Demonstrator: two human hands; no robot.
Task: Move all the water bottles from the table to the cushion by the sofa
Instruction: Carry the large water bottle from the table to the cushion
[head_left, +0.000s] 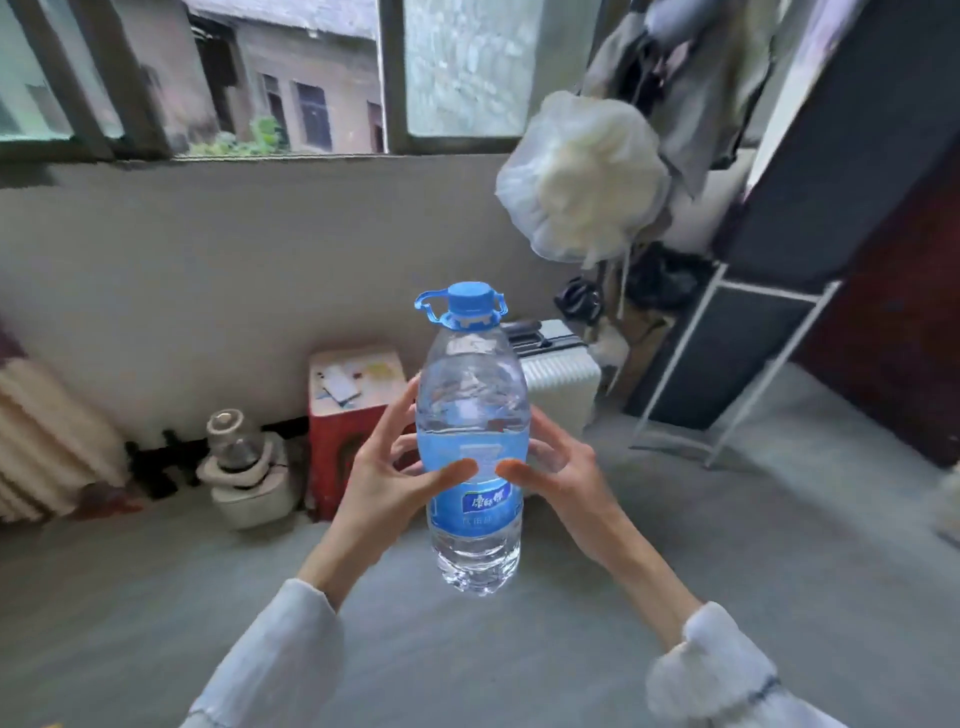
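Left hand (387, 467): fingers curled around water bottle (474, 441), gripping its left side.
Right hand (558, 467): fingers gripping the bottle's right side.
Water bottle: upright, frame centre, held above the floor.
Red stool (353, 410): behind, against the wall.

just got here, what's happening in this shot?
A person is holding a large water bottle upright in front of them with both hands: left hand and right hand pressed to its sides at the blue label, the bottle clear of the floor. Its blue cap is on. Neither table, cushion nor sofa is in view.
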